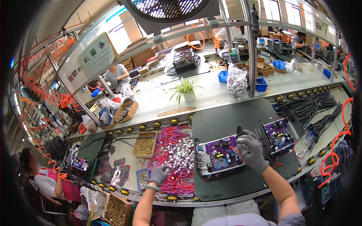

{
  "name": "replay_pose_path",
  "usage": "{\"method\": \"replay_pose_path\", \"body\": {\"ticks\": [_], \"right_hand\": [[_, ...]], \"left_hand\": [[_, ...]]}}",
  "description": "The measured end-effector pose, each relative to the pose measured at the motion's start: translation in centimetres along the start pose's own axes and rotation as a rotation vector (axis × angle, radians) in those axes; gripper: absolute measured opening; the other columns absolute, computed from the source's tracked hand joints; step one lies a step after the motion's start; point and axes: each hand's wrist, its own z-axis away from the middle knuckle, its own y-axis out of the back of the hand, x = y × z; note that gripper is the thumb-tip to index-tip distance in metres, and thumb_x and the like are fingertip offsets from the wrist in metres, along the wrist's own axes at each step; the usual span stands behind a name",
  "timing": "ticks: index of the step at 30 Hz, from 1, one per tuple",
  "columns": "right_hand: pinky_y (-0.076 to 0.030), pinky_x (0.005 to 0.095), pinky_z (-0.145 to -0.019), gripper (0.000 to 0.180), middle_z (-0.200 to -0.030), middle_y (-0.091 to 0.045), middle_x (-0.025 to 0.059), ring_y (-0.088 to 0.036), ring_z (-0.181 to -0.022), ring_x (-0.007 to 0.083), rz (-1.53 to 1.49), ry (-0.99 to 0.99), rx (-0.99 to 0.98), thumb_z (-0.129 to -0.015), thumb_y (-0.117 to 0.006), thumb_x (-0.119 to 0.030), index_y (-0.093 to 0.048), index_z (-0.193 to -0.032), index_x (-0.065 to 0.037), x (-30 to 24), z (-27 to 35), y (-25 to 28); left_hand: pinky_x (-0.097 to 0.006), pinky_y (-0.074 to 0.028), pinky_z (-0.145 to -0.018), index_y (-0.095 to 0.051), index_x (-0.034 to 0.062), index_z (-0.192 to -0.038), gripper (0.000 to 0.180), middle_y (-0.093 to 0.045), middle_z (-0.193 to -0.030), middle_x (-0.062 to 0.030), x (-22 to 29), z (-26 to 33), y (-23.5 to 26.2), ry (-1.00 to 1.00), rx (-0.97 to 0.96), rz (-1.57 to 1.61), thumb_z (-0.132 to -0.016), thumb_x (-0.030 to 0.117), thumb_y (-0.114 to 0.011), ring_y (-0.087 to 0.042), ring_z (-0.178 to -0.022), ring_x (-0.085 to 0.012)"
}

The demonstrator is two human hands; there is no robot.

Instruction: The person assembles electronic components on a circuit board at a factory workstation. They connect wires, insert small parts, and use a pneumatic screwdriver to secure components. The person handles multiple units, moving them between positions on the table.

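My left hand, in a grey glove, hovers over the near left edge of a heap of pink-red wires with white connectors. Its fingers are drawn together; anything between them is too small to make out. Just left of it stands a small blue tray of tiny metal parts. My right hand, also gloved, is at the right end of an open metal chassis with a purple circuit board. Its fingers are curled beside a black upright part; what they grip is hidden.
A second chassis with a purple board stands right on the dark green mat. A box of brass-coloured screws lies left of the wires. Black cables and a coiled orange hose are at right. A potted plant stands behind.
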Motion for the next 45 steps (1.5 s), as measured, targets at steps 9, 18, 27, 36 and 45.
{"method": "replay_pose_path", "body": {"ticks": [9,18,27,36,45], "right_hand": [[-0.049,0.0438,-0.089,0.021,-0.098,-0.07,0.008,-0.066,-0.098,0.0308,0.029,0.163,-0.129,-0.077,-0.074,-0.011,-0.069,-0.097,-0.01,-3.5,-2.7,0.1],[-0.051,0.0396,-0.083,0.009,-0.09,-0.07,0.0015,-0.067,-0.089,0.0244,-0.005,0.174,-0.315,-0.08,-0.073,-0.014,-0.071,-0.089,-0.014,-3.2,-1.3,-0.3],[-0.05,0.0397,-0.084,0.01,-0.092,-0.07,0.0017,-0.066,-0.091,0.0242,-0.058,0.175,-0.381,-0.081,-0.073,-0.013,-0.071,-0.091,-0.013,-2.8,-0.5,-0.6],[-0.047,0.038,-0.088,0.009,-0.097,-0.07,0.0009,-0.066,-0.095,0.0227,-0.113,0.142,-0.468,-0.084,-0.071,-0.018,-0.072,-0.093,-0.017,-2.2,-0.3,0.2],[-0.052,0.0384,-0.079,0.031,-0.095,-0.067,0.0072,-0.066,-0.087,0.0271,-0.389,0.06,-0.462,-0.084,-0.074,-0.016,-0.067,-0.114,-0.01,-6.2,-1.1,-1.6]], "left_hand": [[-0.043,-0.055,-0.082,-0.071,0.0165,-0.109,0.034,-0.073,-0.102,-0.0116,4.7,2.8,-3.1,-0.062,-0.331,-0.277,-0.087,0.042,-0.065,-0.07,-0.093,-0.0304],[-0.046,-0.054,-0.082,-0.073,0.0182,-0.106,0.035,-0.073,-0.099,-0.0119,1.8,0.5,-8.8,-0.041,-0.501,-0.459,-0.085,0.045,-0.064,-0.07,-0.093,-0.033],[-0.042,-0.055,-0.088,-0.071,0.0223,-0.115,0.042,-0.072,-0.106,-0.0111,0.8,4.3,-7.7,-0.001,-0.474,-0.475,-0.084,0.051,-0.065,-0.069,-0.099,-0.033],[-0.041,-0.054,-0.081,-0.074,0.0161,-0.108,0.036,-0.072,-0.096,-0.0145,-1.7,1.1,-5.9,0.042,-0.387,-0.308,-0.088,0.045,-0.065,-0.07,-0.091,-0.0306],[-0.024,-0.039,-0.054,-0.073,0.0036,-0.095,0.017,-0.059,-0.065,0.0033,7.1,5.1,4.4,-0.124,0.211,0.712,-0.096,0.017,-0.063,-0.048,-0.06,-0.0043]]}}
